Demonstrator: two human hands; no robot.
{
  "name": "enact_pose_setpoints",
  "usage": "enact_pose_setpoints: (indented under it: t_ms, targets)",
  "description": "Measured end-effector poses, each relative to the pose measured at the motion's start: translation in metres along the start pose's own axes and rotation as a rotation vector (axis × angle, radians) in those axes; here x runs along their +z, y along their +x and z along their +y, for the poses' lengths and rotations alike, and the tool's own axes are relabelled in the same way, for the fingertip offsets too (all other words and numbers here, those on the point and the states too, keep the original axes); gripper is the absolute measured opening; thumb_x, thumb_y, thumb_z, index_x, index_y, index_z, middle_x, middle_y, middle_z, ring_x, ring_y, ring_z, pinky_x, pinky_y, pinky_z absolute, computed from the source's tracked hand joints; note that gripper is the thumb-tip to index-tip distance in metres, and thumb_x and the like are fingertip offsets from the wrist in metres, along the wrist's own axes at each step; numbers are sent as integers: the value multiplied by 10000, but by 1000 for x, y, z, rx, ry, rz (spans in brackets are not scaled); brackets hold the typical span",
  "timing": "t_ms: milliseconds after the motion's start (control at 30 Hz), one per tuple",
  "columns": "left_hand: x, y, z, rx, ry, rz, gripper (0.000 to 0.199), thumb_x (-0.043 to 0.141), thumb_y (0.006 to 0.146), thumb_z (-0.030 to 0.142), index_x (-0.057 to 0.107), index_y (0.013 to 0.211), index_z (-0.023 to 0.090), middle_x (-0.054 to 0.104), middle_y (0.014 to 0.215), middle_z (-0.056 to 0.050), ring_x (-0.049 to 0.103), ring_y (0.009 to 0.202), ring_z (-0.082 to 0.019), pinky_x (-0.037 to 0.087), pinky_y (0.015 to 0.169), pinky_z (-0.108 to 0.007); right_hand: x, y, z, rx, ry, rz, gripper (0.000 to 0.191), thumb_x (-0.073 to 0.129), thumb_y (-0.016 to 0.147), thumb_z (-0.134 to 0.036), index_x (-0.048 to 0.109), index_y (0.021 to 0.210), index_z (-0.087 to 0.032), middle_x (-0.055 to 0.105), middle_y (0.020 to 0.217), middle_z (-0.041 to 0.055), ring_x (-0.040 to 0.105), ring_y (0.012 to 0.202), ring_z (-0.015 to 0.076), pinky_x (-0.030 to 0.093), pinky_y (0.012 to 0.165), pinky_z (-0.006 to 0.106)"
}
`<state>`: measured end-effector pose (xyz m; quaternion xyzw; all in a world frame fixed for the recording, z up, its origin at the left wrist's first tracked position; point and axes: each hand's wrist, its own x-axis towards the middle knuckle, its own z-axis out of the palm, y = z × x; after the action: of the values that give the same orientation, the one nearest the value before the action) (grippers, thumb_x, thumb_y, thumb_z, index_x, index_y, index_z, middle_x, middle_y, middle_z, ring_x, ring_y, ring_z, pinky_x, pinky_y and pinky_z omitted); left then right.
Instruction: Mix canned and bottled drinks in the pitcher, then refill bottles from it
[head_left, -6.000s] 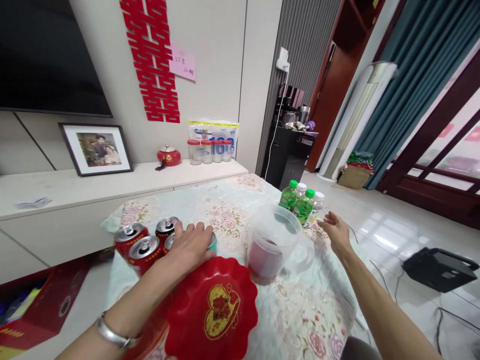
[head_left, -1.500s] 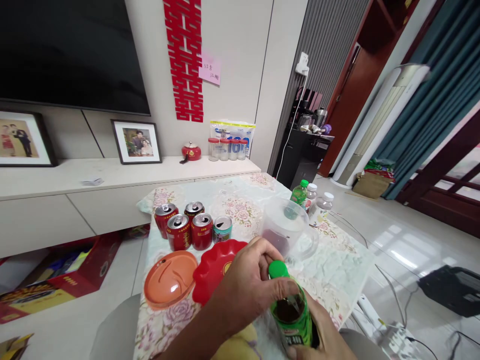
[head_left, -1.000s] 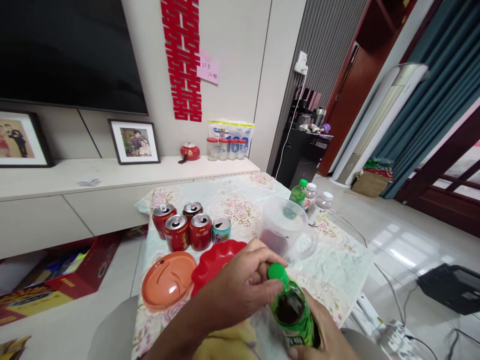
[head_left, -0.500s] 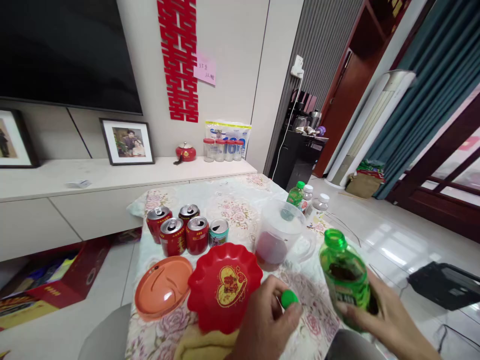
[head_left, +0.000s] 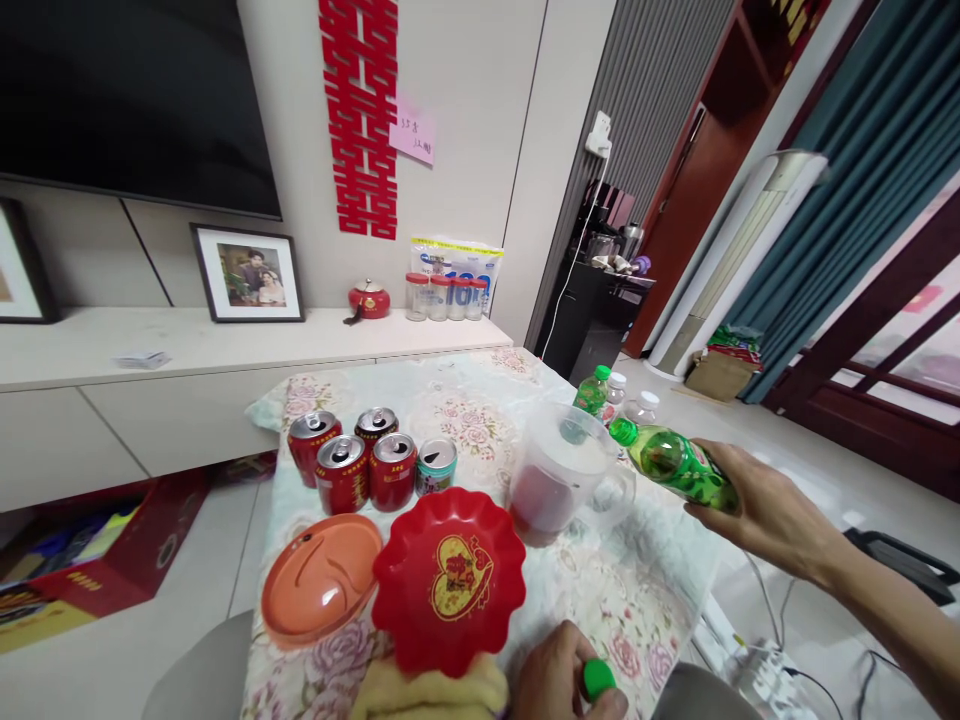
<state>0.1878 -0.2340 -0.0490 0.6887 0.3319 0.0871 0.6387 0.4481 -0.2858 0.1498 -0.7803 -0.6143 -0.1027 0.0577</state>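
My right hand is wrapped round a green plastic bottle, uncapped and tilted almost level, its mouth pointing left. Just left of that mouth stands a clear plastic pitcher with reddish-brown liquid in it and its handle to the right. Low at the front edge, my left hand pinches a green bottle cap between its fingers. A red scalloped plate with a gold heart lies left of the pitcher, close to a folded yellow cloth and an orange lid.
Several opened red cans and a small teal can stand at the table's left. Behind the pitcher are a capped green bottle and two white-capped bottles. A power strip with cables lies on the floor at right.
My right hand has raised the green bottle and tipped it from near upright to almost level, mouth toward the pitcher. My left hand with the cap has moved lower and slightly right.
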Motion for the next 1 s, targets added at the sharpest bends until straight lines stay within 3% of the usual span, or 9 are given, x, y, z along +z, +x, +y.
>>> enact_pose_setpoints:
  t_ms: [233, 433, 700, 1000]
  targets:
    - [8, 0, -3, -54, 83, 94, 233, 671, 652, 181, 485, 774, 251, 510, 671, 61, 531, 738, -173, 364, 701, -299, -8, 13, 8, -160, -142, 10, 449, 557, 914, -276, 463, 1337, -161, 699, 1113, 149, 680, 1003, 339, 538, 836, 441]
    - [9, 0, -8, -47, 92, 92, 226, 671, 646, 177, 501, 777, 249, 501, 655, 64, 528, 721, -172, 365, 703, -306, -16, 25, 9, -248, -217, 5, 417, 545, 898, -281, 479, 1296, -174, 719, 1059, 132, 675, 960, 356, 537, 800, 466]
    - [6, 2, -6, -53, 109, 46, 235, 681, 649, 192, 499, 782, 256, 499, 634, 71, 494, 633, -160, 337, 645, -317, -20, 29, 12, -252, -263, 13, 398, 552, 894, -295, 501, 1274, -188, 723, 1076, 133, 660, 955, 341, 521, 794, 450]
    - [5, -2, 0, -88, 156, 62, 240, 692, 663, 178, 505, 794, 253, 513, 640, 76, 553, 724, -169, 381, 702, -295, -27, 35, 12, -257, -343, -2, 368, 544, 874, -274, 518, 1229, -184, 711, 1059, 135, 644, 963, 334, 520, 787, 448]
